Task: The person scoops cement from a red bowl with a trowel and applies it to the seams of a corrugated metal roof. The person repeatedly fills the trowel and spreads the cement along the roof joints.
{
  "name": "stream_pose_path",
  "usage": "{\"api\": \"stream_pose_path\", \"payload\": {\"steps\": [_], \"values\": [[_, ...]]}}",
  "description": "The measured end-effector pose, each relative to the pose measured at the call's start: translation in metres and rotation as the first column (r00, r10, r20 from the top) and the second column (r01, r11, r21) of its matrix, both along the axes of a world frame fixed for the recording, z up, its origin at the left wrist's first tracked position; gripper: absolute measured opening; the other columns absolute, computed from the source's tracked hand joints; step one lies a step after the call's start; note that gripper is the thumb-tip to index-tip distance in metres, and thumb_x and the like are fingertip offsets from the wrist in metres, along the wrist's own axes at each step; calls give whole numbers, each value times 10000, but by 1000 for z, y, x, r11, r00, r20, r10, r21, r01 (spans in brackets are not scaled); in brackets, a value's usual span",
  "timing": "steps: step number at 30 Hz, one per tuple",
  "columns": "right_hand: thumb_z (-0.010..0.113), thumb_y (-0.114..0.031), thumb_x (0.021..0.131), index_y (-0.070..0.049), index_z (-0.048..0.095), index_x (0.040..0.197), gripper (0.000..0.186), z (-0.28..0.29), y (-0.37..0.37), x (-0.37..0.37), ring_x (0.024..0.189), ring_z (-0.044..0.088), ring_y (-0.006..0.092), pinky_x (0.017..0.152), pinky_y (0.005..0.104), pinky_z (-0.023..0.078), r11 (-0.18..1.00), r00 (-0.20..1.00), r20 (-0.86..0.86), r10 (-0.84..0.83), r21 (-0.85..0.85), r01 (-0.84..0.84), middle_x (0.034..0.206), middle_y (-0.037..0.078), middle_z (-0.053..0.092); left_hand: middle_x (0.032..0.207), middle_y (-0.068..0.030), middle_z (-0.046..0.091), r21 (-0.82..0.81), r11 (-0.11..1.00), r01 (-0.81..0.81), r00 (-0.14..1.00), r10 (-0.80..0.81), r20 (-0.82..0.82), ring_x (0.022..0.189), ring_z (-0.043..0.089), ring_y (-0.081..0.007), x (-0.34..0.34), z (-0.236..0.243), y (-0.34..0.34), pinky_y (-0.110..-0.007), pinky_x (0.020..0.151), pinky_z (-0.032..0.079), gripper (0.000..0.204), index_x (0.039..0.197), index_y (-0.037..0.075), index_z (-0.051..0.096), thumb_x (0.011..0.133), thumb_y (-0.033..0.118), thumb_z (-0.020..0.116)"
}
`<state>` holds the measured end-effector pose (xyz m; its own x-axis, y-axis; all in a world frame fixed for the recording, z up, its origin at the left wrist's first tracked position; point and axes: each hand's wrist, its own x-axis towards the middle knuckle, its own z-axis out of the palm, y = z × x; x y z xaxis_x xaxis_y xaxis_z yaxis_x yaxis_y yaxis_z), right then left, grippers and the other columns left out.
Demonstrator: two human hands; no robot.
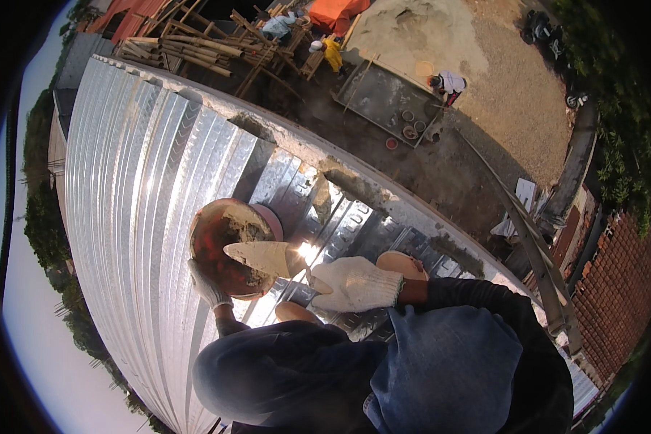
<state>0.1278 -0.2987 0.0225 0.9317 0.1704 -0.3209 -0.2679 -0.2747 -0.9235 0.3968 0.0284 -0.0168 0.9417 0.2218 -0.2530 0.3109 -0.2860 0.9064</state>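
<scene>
My right hand, in a white knit glove, is closed around the handle of a pointed trowel. The trowel's mortar-smeared blade reaches left over the mouth of a round bucket. Wet-looking mortar clings to the inside of the bucket, which tilts on the metal decking. Against the bucket's lower left side is my gloved left hand, its fingers curled on the rim and partly hidden. A second pinkish bucket or container shows partly behind the first.
Ribbed shiny metal decking spreads under me to the left. A concrete edge with mortar patches runs along the drop. Far below are a person beside a mixing trough, bamboo poles, and a brick stack.
</scene>
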Motion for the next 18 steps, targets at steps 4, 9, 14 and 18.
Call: {"api": "stream_pose_path", "payload": {"steps": [4,9,14,18], "values": [[716,-413,953,-64,727,1090,376,-2,1,0,1006,783,401,887,507,621,1000,1000,18,-5,-9,5,1013,193,782,1328,-115,728,-38,999,-1,1000,1,5,1142,701,-243,0,-1,0,-410,989,581,640,1442,-13,691,1121,536,616],[712,-417,957,-64,727,1094,380,-3,1,0,1007,784,402,887,505,622,1000,1000,9,4,-15,-4,1018,193,784,1328,-116,731,-19,1000,-22,1000,22,-5,1137,706,-243,-1,-1,-2,-408,986,591,645,1440,-15,698,1118,538,617],[715,-421,955,-57,719,1100,392,-4,2,1,998,782,407,888,504,624,1000,1000,27,6,-8,-5,1011,196,782,1350,-125,732,-48,999,-9,1000,10,24,1145,710,-248,2,-4,4,-409,992,597,649,1457,-12,691,1117,535,620],[730,-454,961,-71,699,1107,412,-9,4,-1,987,773,419,871,521,612,1000,999,38,-10,2,10,1002,192,773,1367,-130,731,-72,997,2,1000,-1,15,1155,713,-254,1,-6,4,-412,995,600,649,1471,-8,683,1118,534,619]]}}
